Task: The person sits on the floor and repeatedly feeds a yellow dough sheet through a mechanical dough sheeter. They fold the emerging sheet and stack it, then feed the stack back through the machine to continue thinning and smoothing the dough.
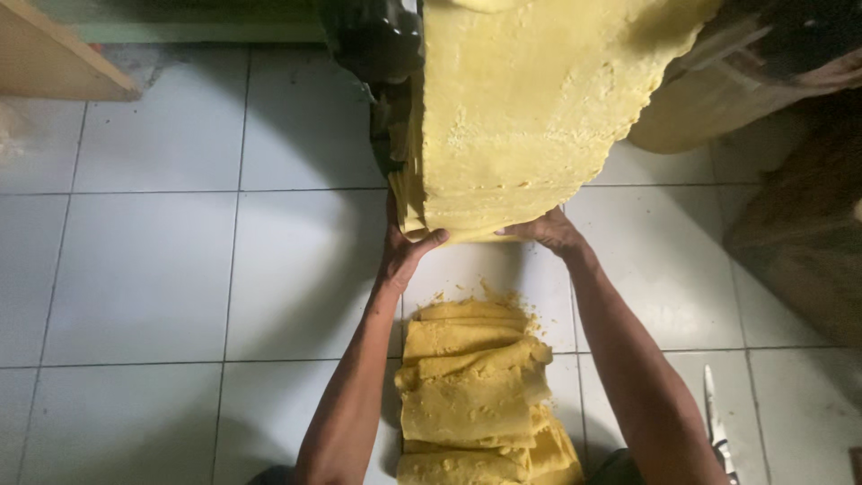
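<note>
both hands, left hand (404, 247) and right hand (549, 229), grip dough sheet (530, 108) bottom edge; folded dough stack (476, 395) below on white tile floor (144, 269), open floor left.

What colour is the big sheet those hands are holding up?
Pale yellow, with a rough, crumbly edge. The head view shows the sheet best.

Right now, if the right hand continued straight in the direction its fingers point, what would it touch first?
The right hand points up and left, already under the lower edge of the yellow dough sheet. It would probably meet that sheet first, though depth is unclear.
</note>
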`<state>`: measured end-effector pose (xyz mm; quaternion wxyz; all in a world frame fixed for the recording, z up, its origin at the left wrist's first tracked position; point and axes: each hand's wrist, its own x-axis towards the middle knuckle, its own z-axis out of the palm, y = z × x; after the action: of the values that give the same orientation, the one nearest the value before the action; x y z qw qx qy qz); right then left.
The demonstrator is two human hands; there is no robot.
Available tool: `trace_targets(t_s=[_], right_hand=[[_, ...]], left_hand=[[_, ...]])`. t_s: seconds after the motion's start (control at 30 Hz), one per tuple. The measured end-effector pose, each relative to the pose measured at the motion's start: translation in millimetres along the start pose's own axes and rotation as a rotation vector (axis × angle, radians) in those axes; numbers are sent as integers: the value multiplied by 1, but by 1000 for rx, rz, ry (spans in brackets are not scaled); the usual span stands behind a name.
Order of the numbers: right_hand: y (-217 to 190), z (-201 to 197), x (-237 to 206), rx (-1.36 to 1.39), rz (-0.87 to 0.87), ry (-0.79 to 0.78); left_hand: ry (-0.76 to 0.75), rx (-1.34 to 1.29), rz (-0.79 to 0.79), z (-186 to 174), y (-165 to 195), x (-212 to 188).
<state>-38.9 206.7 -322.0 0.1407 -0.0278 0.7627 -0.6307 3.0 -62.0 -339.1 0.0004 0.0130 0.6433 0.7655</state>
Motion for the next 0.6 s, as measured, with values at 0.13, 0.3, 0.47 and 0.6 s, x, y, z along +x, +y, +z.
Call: trace_targets(t_s=[0.13, 0.3, 0.47, 0.6], right_hand=[[-22, 5, -7, -18, -29, 7], [-44, 6, -38, 10, 94, -117], [-39, 13, -89, -139, 251, -164], [-53, 6, -111, -331, 408, 193]], left_hand=[[47, -63, -101, 7, 17, -8], [131, 282, -294, 6, 37, -30], [87, 11, -753, -45, 39, -72], [214, 73, -607, -56, 32, -98]])
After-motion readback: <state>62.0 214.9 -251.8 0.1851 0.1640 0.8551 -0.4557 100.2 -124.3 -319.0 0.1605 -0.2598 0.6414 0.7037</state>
